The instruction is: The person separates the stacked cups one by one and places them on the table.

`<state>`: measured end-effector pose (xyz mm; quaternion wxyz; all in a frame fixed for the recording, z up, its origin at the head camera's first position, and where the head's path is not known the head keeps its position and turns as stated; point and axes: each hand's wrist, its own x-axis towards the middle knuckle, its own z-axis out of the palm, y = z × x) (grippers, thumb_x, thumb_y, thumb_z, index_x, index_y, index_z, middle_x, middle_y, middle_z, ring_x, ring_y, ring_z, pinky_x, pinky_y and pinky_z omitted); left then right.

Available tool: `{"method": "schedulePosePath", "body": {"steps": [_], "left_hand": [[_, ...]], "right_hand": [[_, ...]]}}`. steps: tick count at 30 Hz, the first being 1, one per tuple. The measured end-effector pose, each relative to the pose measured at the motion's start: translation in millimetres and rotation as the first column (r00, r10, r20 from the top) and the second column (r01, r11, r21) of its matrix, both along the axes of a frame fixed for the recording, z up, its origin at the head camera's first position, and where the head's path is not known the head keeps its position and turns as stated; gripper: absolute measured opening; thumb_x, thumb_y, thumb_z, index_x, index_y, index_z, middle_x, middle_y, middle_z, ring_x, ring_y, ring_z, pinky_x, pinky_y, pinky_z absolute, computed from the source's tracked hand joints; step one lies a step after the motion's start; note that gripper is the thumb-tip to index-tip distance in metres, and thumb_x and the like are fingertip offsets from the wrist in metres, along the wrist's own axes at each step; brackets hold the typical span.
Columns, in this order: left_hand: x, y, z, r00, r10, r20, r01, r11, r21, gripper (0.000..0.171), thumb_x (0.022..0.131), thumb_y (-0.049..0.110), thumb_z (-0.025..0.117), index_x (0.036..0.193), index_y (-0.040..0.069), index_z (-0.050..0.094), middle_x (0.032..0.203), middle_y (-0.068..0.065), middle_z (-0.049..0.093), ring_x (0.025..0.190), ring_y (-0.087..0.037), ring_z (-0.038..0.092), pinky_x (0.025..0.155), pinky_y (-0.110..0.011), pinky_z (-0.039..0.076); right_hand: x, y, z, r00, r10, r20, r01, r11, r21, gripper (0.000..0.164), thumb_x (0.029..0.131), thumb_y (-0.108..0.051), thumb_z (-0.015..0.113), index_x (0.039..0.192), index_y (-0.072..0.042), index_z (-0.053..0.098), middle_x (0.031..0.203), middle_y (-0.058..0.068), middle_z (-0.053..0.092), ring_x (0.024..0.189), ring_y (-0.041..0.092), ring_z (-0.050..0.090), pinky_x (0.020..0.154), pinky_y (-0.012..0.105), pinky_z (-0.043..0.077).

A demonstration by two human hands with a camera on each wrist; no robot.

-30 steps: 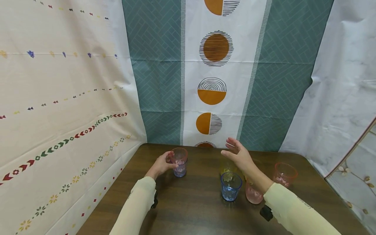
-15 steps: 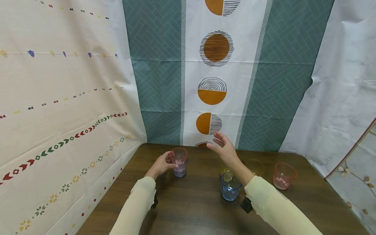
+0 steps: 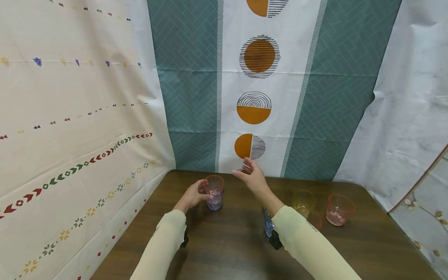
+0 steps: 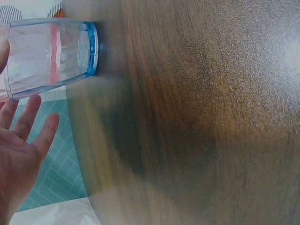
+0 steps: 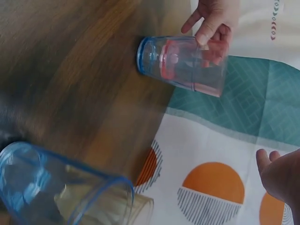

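Note:
My left hand (image 3: 191,198) grips a clear pink cup (image 3: 214,181) between thumb and fingers at the table's back left. That cup is nested in a clear blue cup (image 3: 215,203), whose base is at the tabletop. The pink base shows through the blue wall in the left wrist view, where the little finger stands off the blue cup (image 4: 70,77). My right hand (image 3: 254,179) is raised above the back of the table, right of the stack, fingers spread and nothing in them. Its fingertips (image 5: 260,157) show at the right edge of the right wrist view.
Behind the right forearm stands another blue cup (image 3: 268,224), partly hidden, with a yellow cup (image 5: 144,211) beyond it. Farther right are a second yellow cup (image 3: 303,198), a pink cup (image 3: 315,220) partly covered by the sleeve, and another pink cup (image 3: 340,210). Hanging fabric (image 3: 189,97) encloses the table.
My right hand has moved left across the back of the table, from above the right-hand cups toward the nested cups. My left hand and its cups have stayed still.

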<state>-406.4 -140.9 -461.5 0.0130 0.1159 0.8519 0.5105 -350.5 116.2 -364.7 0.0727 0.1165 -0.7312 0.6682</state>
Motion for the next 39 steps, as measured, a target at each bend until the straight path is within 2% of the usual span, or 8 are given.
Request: {"method": "schedulePosePath", "body": {"steps": [7,13,18,24,30,34,39], "left_hand": [[-2.3,0.6,-1.1,1.000,0.005,-0.005,-0.005,1.000,-0.005,0.073,0.082,0.012,0.083,0.144,0.003,0.045,0.144,-0.013,0.052,0.130,-0.036,0.050,0.105,-0.051,0.043],[-1.0,0.7,-1.0,1.000,0.011,-0.010,-0.011,1.000,0.007,0.072,0.082,0.010,0.083,0.143,0.002,0.046,0.143,-0.013,0.052,0.128,-0.035,0.051,0.104,-0.049,0.044],[-0.5,0.1,-3.6,1.000,-0.002,0.004,0.002,1.000,0.023,0.077,0.082,0.010,0.083,0.147,0.002,0.042,0.146,-0.016,0.049,0.130,-0.036,0.050,0.104,-0.050,0.044],[-1.7,-0.6,-9.4,1.000,-0.025,0.013,0.025,1.000,0.015,0.081,0.081,0.010,0.083,0.147,-0.002,0.039,0.146,-0.021,0.047,0.132,-0.038,0.048,0.106,-0.051,0.042],[-2.1,1.7,-14.5,0.999,-0.036,0.027,0.036,0.999,-0.009,0.079,0.081,0.014,0.084,0.144,-0.004,0.041,0.137,-0.021,0.054,0.128,-0.037,0.052,0.105,-0.051,0.043],[-1.7,2.4,-15.6,0.998,-0.041,0.040,0.041,0.999,-0.021,0.075,0.080,0.019,0.085,0.141,-0.001,0.045,0.130,-0.016,0.059,0.123,-0.034,0.055,0.104,-0.051,0.043],[-0.8,1.3,-15.3,0.997,-0.061,0.050,0.062,0.998,-0.029,0.073,0.081,0.021,0.084,0.140,0.002,0.046,0.132,-0.015,0.059,0.124,-0.034,0.055,0.104,-0.051,0.044]], "right_hand": [[-11.8,-18.3,-17.4,1.000,0.006,0.018,-0.008,0.997,0.082,0.085,0.087,-0.026,0.079,0.153,-0.002,0.030,0.156,0.017,0.034,0.142,0.033,0.036,0.111,0.050,0.036],[-17.9,-34.3,-36.4,0.998,-0.045,0.039,0.038,0.983,0.182,0.087,0.086,-0.032,0.080,0.152,-0.002,0.032,0.155,0.016,0.038,0.139,0.033,0.040,0.108,0.050,0.040],[-22.9,-42.0,-51.3,0.997,-0.058,0.054,0.044,0.970,0.240,0.087,0.086,-0.030,0.080,0.152,0.001,0.033,0.152,0.022,0.040,0.137,0.037,0.042,0.108,0.050,0.040],[-24.1,-48.8,-59.8,0.995,-0.057,0.079,0.035,0.966,0.256,0.084,0.085,-0.025,0.081,0.150,0.004,0.034,0.151,0.024,0.040,0.136,0.040,0.042,0.108,0.051,0.039],[-30.4,-56.8,-69.8,0.995,-0.050,0.089,0.021,0.954,0.298,0.084,0.085,-0.024,0.081,0.150,0.003,0.034,0.152,0.024,0.039,0.136,0.040,0.042,0.107,0.051,0.041],[-33.9,-61.4,-75.3,0.995,-0.034,0.097,0.004,0.956,0.294,0.089,0.083,-0.027,0.083,0.150,0.003,0.033,0.151,0.024,0.039,0.135,0.040,0.043,0.106,0.051,0.042],[-36.7,-65.7,-81.3,0.993,-0.033,0.109,-0.001,0.955,0.297,0.094,0.081,-0.029,0.085,0.151,0.003,0.031,0.149,0.024,0.042,0.134,0.040,0.045,0.106,0.051,0.041]]}}
